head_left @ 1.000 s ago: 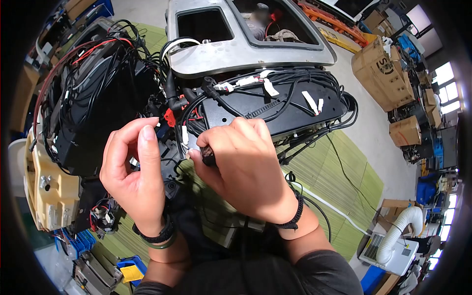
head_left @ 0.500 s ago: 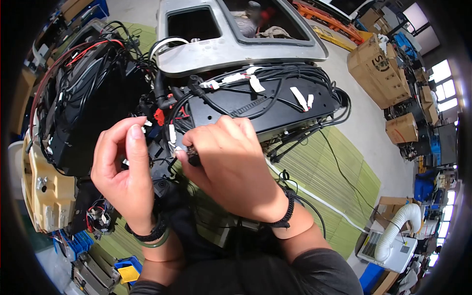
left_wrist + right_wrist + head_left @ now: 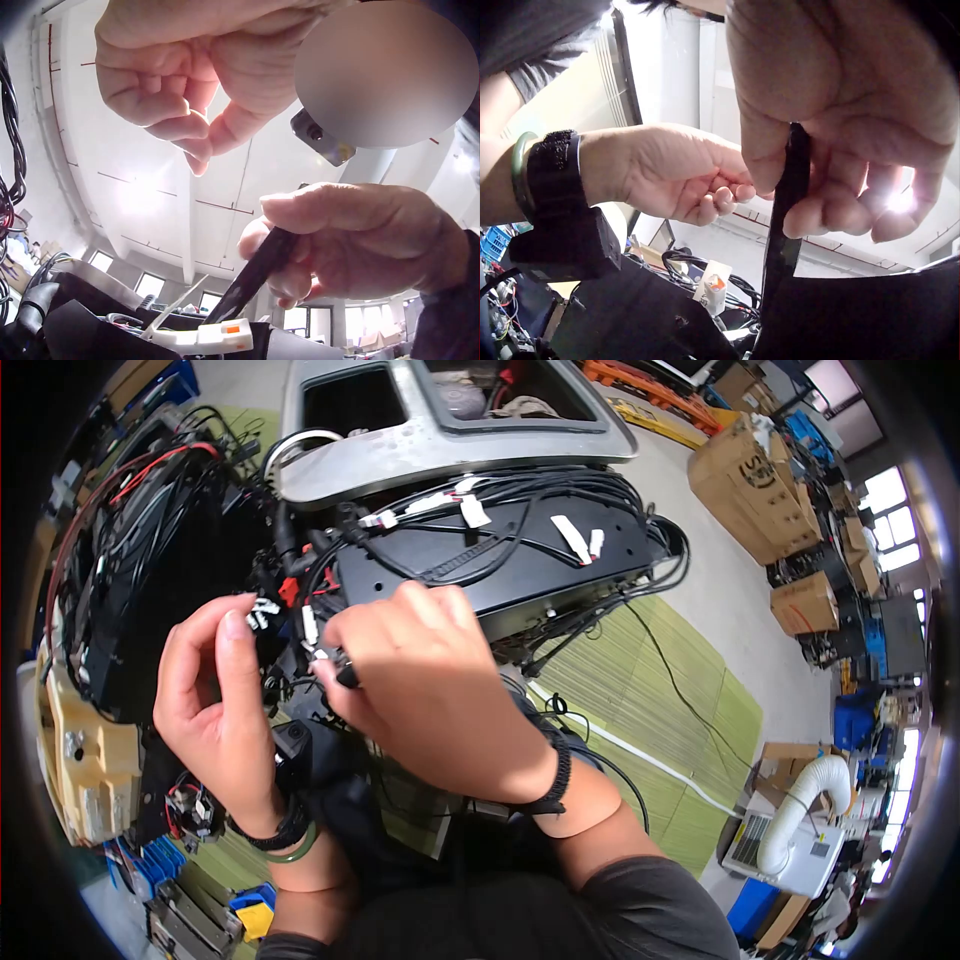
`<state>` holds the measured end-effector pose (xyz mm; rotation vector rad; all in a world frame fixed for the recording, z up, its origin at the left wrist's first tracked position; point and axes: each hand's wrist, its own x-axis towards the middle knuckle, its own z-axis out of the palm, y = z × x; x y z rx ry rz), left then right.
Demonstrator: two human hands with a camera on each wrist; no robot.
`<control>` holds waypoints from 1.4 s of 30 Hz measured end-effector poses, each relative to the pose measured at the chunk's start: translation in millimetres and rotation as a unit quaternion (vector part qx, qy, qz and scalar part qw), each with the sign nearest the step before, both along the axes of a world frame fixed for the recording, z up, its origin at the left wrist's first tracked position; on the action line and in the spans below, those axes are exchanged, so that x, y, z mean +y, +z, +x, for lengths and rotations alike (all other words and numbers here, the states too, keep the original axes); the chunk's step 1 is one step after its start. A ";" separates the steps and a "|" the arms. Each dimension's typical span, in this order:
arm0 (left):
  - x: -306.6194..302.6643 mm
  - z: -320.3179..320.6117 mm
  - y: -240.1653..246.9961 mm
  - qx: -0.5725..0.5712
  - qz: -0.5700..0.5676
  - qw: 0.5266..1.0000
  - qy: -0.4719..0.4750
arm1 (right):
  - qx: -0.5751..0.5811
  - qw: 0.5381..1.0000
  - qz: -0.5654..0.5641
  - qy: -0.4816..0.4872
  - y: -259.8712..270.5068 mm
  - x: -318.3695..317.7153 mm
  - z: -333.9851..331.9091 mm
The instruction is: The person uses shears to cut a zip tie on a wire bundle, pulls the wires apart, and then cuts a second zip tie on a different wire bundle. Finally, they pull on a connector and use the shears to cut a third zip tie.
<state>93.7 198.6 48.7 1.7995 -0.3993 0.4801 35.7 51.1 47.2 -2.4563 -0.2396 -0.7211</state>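
Observation:
My right hand [image 3: 430,685] pinches a flat black strip [image 3: 251,279] between thumb and curled fingers. Seen from the left wrist, the strip slants down behind a white connector [image 3: 202,339] with an orange insert. My left hand [image 3: 215,705] hovers to the left with its fingers loosely curved and thumb tip near the index tip; nothing shows between them. Just past those fingertips lie small white tags [image 3: 264,612] among dark cables. Beneath and beyond the right hand is a black metal box [image 3: 430,565] topped with bundled cables. The strip's lower end is hidden.
A grey metal frame with window openings [image 3: 440,445] stands behind the box. Left is another cable-laden black unit [image 3: 160,610] beside a cream plastic part [image 3: 90,750]. Cardboard boxes [image 3: 755,490] and a white machine with a hose [image 3: 785,850] stand right, beyond green matting [image 3: 650,690].
Everything in the head view has shifted left and the frame and box slightly up, hands included. The right hand keeps its pinch on the black strip; the left hand holds the same curved pose.

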 end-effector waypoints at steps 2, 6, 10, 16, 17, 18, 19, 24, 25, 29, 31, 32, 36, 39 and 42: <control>0.5 0.5 0.6 -0.001 0.002 1.000 -0.001 | 0.011 1.000 -0.009 0.005 3.1 -2.7 -1.5; -2.1 0.8 8.2 -0.006 0.004 1.000 0.022 | 0.057 0.998 0.017 0.027 13.1 -5.2 -2.3; 1.4 6.6 6.9 -0.049 0.033 0.998 0.035 | 0.086 0.996 0.012 0.025 19.3 -2.3 -5.4; 5.9 9.7 6.4 -0.046 0.012 0.999 0.020 | 0.096 0.995 -0.017 0.035 19.6 -3.0 -8.1; 6.9 10.8 6.2 -0.059 0.024 0.998 0.023 | 0.103 0.994 -0.018 0.033 20.0 -3.0 -8.1; 7.2 10.4 7.0 -0.058 0.024 0.998 0.022 | 0.104 0.994 -0.017 0.032 20.0 -2.9 -8.1; 7.4 9.5 8.7 -0.052 0.024 0.998 0.028 | 0.104 0.994 -0.021 0.035 20.0 -2.9 -7.9; 8.1 10.9 7.8 -0.059 0.033 0.997 0.035 | 0.114 0.992 -0.030 0.037 21.5 -1.9 -8.7; 7.6 11.0 7.8 -0.059 0.035 0.997 0.034 | 0.113 0.992 -0.034 0.041 21.4 -1.9 -8.7; 5.9 9.1 8.9 -0.051 0.031 0.998 0.030 | 0.110 0.992 -0.040 0.037 21.2 -1.5 -9.2; 4.1 7.5 8.9 -0.043 0.024 0.998 0.031 | 0.104 0.993 -0.040 0.033 20.8 -1.8 -8.7; 3.5 6.8 9.0 -0.034 0.017 0.999 0.034 | 0.097 0.994 -0.040 0.032 20.5 -1.8 -8.5; 3.4 6.3 9.3 -0.033 0.021 0.999 0.031 | 0.089 0.995 -0.041 0.029 19.2 -1.4 -7.5; 4.0 5.4 9.2 -0.034 0.032 0.999 0.024 | 0.085 0.995 -0.041 0.027 19.2 -0.9 -7.5; 4.3 6.4 9.3 -0.038 0.031 0.999 0.023 | 0.086 0.995 -0.040 0.026 19.9 0.2 -7.0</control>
